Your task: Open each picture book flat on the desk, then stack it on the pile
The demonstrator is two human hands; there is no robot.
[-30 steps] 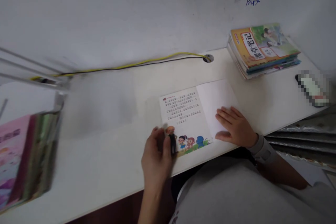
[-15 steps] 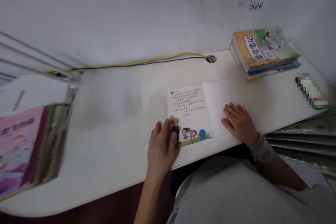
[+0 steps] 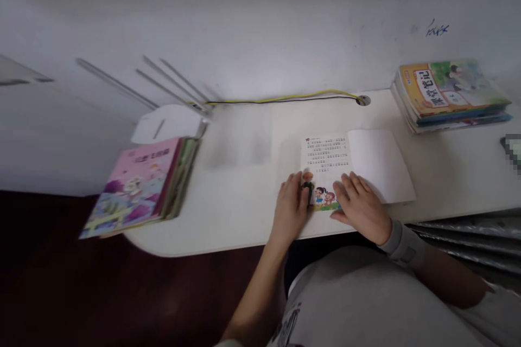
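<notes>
An open picture book (image 3: 325,173) lies flat on the white desk (image 3: 232,206). Its left page carries lines of print above a drawing of cartoon figures, while the right page (image 3: 380,165) looks blank. My left hand (image 3: 291,206) rests at the book's lower left edge, fingers stretched out over the page's margin. Over the lower right part of the printed page lies my right hand (image 3: 360,206), fingers extended, hiding some of the drawing and part of the fold. A grey band (image 3: 401,244) circles my right wrist.
A stack of books (image 3: 451,92) stands at the back right. Another pile with a pink cover (image 3: 138,184) sits at the left end beside a white device with antennas (image 3: 163,124). Yellow and black cables (image 3: 280,98) run along the wall into a desk hole (image 3: 363,100).
My right hand has moved left, from the blank page onto the printed page. My left hand stays at the book's left edge. The whole view has shifted toward the left.
</notes>
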